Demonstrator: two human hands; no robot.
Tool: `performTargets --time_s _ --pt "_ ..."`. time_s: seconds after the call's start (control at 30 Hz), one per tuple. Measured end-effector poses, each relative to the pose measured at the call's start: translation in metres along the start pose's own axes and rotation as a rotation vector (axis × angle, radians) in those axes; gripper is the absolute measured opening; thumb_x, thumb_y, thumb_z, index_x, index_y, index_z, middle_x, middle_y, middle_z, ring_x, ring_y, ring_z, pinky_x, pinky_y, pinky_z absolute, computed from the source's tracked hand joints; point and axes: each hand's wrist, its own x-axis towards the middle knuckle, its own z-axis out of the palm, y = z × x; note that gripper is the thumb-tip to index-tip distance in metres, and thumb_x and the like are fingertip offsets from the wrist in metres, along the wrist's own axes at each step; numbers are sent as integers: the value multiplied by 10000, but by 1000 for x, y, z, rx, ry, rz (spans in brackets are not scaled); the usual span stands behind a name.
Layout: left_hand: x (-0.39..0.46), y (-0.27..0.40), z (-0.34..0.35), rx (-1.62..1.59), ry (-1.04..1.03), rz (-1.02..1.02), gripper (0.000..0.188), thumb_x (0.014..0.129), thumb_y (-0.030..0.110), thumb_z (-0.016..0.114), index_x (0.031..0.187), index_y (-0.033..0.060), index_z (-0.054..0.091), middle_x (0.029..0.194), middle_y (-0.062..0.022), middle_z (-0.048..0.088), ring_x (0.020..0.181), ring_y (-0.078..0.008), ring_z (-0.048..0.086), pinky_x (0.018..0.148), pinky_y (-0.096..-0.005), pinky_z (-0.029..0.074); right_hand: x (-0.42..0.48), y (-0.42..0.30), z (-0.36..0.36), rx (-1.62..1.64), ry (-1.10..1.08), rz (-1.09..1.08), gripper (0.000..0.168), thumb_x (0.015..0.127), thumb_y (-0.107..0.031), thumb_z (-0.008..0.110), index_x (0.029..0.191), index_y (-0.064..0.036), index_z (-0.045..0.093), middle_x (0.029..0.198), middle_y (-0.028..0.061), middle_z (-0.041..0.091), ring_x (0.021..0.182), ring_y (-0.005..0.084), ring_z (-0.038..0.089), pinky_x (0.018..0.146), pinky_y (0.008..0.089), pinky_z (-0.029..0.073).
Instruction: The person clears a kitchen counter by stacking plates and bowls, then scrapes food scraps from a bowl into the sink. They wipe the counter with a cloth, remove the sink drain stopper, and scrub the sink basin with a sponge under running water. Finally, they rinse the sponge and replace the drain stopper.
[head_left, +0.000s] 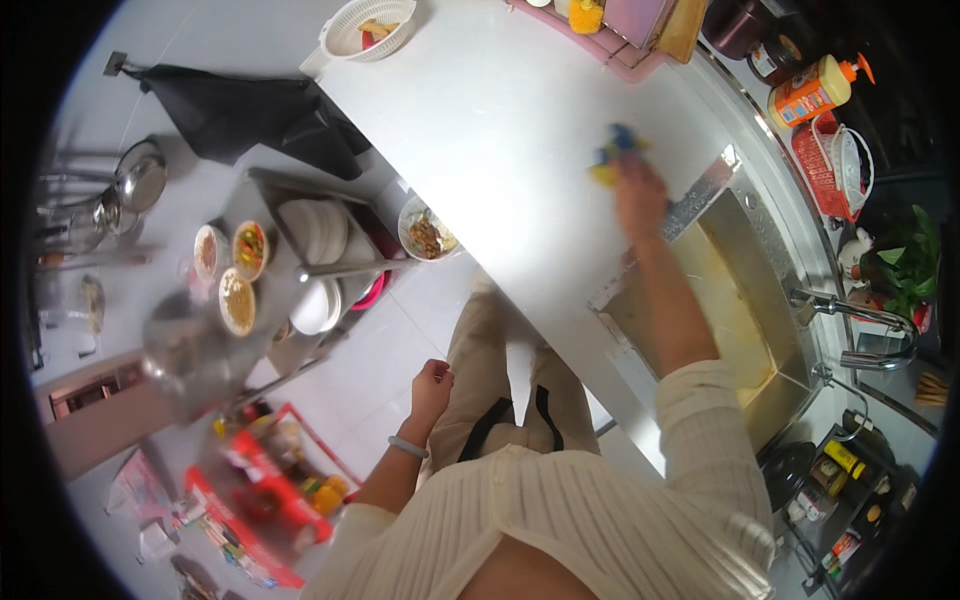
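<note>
My right hand (639, 196) is on the white countertop (487, 112), its fingers closed on a blue and yellow cloth (618, 154). The cloth is blurred and lies against the counter left of the steel sink (720, 292). My left hand (431, 386) hangs beside my thigh over the floor, its fingers loosely curled; nothing can be seen in it. A grey band circles that wrist.
A white plastic basket (367, 30) holding food stands at the counter's far left. A pink dish rack (637, 67) is at the back. The chrome faucet (862, 315) rises beyond the sink. Left of me, a steel shelf unit (262, 187) carries bowls of food.
</note>
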Motion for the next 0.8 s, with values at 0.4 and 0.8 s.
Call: performTargets --time_s 0.4,0.8 --pt "191 45 -120 -109 -109 81 159 798 89 564 934 6 559 767 -130 643 694 -211 638 636 -326 498 -34 -156 -52 473 -264 -417 314 811 -180 517 1115 -132 582 1131 76 561 1022 267 521 839 427 410" --pt "260 24 -166 -246 -64 -15 158 805 72 568 940 -7 550 760 -114 635 683 -183 631 627 -295 496 263 -348 64 426 28 -255 368 814 -228 546 1169 -129 545 1205 79 510 1157 300 427 919 509 351"
